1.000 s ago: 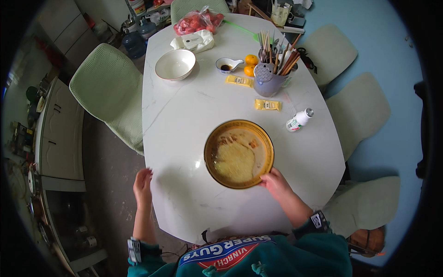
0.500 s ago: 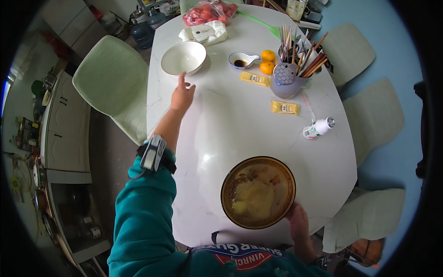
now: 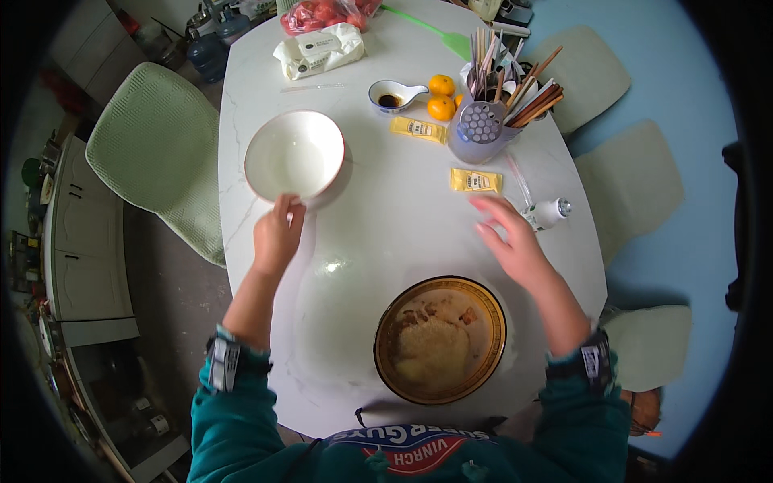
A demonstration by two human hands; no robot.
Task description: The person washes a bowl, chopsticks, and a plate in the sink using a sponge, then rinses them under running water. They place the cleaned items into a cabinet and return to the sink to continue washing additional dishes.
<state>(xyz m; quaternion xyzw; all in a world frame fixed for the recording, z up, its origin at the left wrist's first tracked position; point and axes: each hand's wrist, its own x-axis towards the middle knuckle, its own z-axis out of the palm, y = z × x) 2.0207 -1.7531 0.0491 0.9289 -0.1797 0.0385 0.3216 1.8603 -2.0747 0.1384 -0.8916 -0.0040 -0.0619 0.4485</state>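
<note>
My left hand (image 3: 276, 233) has its fingers closed on the near rim of a white bowl (image 3: 294, 153) at the left of the table. My right hand (image 3: 513, 245) is raised with fingers apart and nothing in it, below a yellow sachet (image 3: 475, 180) and left of a white bottle (image 3: 551, 212). An amber bowl (image 3: 439, 338) holding cloudy liquid with pale and brown contents sits near me, between my forearms.
Farther back on the table (image 3: 366, 221) are a spouted sauce dish (image 3: 389, 97), oranges (image 3: 440, 108), another sachet (image 3: 417, 129), a utensil holder (image 3: 473, 137), wipes (image 3: 318, 51), a red-filled bag (image 3: 318, 14) and a green swatter (image 3: 456, 42). Chairs (image 3: 149, 141) surround it.
The amber bowl has moved toward me and my right hand has let go of it, rising forward. My left hand reached forward, took the white bowl and drew it nearer.
</note>
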